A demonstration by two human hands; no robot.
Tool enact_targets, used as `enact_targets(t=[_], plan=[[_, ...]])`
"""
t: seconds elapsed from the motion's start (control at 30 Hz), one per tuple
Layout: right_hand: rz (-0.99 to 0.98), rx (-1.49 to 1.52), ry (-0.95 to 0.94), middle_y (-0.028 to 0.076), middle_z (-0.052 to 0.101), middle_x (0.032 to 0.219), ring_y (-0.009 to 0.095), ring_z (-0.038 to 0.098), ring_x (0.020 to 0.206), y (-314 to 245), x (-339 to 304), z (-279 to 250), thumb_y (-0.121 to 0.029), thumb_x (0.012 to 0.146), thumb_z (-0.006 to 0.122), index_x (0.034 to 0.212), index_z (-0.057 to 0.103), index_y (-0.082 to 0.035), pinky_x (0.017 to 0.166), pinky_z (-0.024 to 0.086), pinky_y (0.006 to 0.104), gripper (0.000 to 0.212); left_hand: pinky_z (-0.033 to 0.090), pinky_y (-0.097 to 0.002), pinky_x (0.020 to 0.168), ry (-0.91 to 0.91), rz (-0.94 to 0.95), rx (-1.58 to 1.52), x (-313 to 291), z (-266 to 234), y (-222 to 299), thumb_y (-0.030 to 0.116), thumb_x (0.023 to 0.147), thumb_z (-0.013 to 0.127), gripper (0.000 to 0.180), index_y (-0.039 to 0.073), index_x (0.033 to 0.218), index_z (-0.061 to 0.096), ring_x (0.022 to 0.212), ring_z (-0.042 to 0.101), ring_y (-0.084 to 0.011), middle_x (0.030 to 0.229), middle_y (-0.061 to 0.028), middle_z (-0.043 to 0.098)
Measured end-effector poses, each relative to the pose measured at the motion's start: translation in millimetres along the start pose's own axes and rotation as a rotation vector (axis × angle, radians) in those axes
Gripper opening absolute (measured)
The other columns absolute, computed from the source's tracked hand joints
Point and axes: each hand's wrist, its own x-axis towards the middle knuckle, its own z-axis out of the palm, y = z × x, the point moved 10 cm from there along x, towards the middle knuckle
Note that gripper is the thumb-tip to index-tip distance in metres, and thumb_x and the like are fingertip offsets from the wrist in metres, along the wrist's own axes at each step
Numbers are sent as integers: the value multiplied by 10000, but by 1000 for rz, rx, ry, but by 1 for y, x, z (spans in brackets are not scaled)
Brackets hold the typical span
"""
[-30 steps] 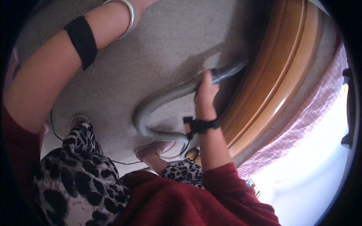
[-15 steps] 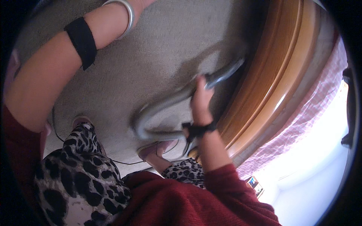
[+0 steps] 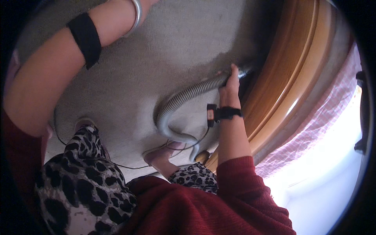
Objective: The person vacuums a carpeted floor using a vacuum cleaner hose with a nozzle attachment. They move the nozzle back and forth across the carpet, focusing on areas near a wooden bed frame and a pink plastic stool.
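Observation:
My right hand point(image 3: 231, 83) is wrapped round a grey ribbed vacuum cleaner hose point(image 3: 192, 92), near where it joins a shiny metal tube point(image 3: 243, 73). That tube runs into the dark shadow under the wooden bed frame point(image 3: 291, 66); its far end is hidden. From my grip the hose curves back over the carpet toward my foot. My left arm reaches to the upper left, and only the base of my left hand point(image 3: 148, 3) shows at the top edge, its fingers out of the picture.
Grey carpet point(image 3: 129, 86) spreads below me. A thin black cable point(image 3: 131, 168) runs past my feet, one of them in a pink slipper point(image 3: 159, 153). A pink checked bedspread point(image 3: 313, 125) lies beyond the frame on the right. The wrist strap on my right arm carries a small black box point(image 3: 211, 115).
My right hand has moved away from me and to the right with the hose, pushing the tube deeper under the bed frame. My left arm has barely shifted.

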Motion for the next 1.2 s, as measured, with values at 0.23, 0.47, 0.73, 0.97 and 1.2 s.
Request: enact_targets(t=[0.23, 0.47, 0.73, 0.97, 1.2], plan=[[-29, -121, 28, 136, 616, 866, 265, 615, 644, -17, 23, 13, -294, 790, 730, 1050, 558, 39, 562, 512, 417, 456, 234, -671, 1079, -46, -40, -2, 7, 5, -4, 131, 708, 752, 975, 290, 1515, 229, 1444, 129, -430, 1598, -154, 58], [-430, -331, 96, 92, 639, 913, 227, 607, 782, -66, 25, 31, -259, 769, 754, 1008, 605, 55, 703, 494, 367, 422, 241, -685, 1063, -39, -48, 32, 3, 3, -1, 151, 731, 733, 951, 301, 1517, 219, 1447, 121, -427, 1600, -150, 52], [-166, -19, 63, 108, 612, 866, 235, 606, 663, -25, -7, 17, -184, 781, 706, 944, 582, 47, 585, 513, 377, 308, 257, -683, 1057, -26, -62, 64, 9, 5, -2, 164, 718, 750, 981, 318, 1519, 205, 1448, 118, -426, 1601, -141, 48], [-234, -432, 210, 114, 652, 826, 230, 623, 676, -28, 11, 6, -226, 722, 744, 885, 616, 81, 639, 516, 372, 371, 256, -688, 1053, -41, -57, 55, 8, 7, -1, 153, 708, 754, 998, 323, 1519, 199, 1449, 114, -424, 1602, -133, 49], [-267, -361, 188, 54, 627, 876, 158, 574, 737, 29, -65, 3, -182, 762, 735, 947, 623, 36, 710, 487, 321, 307, 264, -673, 1063, -112, -72, 41, 6, 0, 0, 149, 718, 757, 997, 305, 1524, 191, 1452, 99, -419, 1602, -140, 38]])
